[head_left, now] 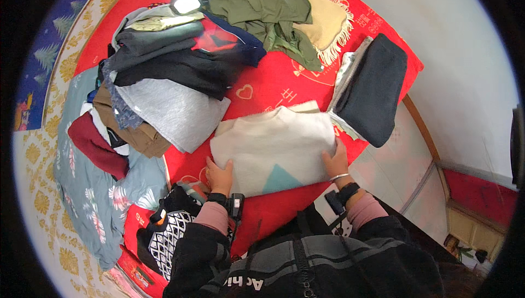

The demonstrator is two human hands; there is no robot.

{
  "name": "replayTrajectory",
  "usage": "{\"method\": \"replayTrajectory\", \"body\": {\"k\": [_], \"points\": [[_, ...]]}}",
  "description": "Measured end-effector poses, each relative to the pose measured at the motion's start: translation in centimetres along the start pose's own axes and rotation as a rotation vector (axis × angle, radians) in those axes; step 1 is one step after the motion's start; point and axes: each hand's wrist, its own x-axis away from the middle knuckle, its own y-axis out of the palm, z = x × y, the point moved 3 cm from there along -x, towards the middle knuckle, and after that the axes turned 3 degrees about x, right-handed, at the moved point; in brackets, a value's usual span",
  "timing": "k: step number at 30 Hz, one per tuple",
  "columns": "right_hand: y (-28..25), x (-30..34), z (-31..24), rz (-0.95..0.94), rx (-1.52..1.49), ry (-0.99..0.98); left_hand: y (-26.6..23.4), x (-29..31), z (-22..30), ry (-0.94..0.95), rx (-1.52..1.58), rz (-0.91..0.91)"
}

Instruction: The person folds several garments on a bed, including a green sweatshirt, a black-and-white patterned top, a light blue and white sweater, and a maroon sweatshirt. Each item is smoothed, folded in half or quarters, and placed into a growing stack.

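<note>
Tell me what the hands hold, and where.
The folded cream garment, seemingly by its side edges: left hand at the left, right hand at the right.

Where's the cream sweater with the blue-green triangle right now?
In the head view, the cream sweater lies folded near the middle on the red cloth, between the left hand and right hand, left of the folded dark garment.

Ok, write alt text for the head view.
A person's left hand and right hand touch opposite sides of a folded cream top on a red blanket. A heap of clothes lies left; a dark folded stack, right.
</note>
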Motion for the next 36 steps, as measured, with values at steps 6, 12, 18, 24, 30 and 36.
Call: {"method": "replayTrajectory", "body": {"k": [6, 12, 18, 24, 30, 36], "points": [[-1.3, -4.8, 1.1, -0.583, -0.727, 0.350, 0.8, -1.1, -2.8, -0.275, 0.540, -0.451], [-4.6, -3.8, -5.6, -0.688, -0.825, 0.172, -4.8, 2.0, 2.7, 0.282, 0.500, -0.408], [-8.9, -2.3, -16.3, -0.728, -0.838, -0.051, -20.0, 6.3, 2.8, 0.340, 0.584, -0.205], [-5.1, 4.2, -29.0, -0.994, -0.917, -0.112, -32.6, 12.9, -8.2, 0.103, 0.949, -0.175], [4.4, 13.6, -36.6, -1.237, -0.799, -0.160, -37.0, 19.2, -22.6, -0.058, 0.890, 0.068], [13.1, 16.4, -35.9, -1.286, -0.582, -0.071, -36.4, 21.6, -31.9, -0.235, 0.652, 0.157]]}}
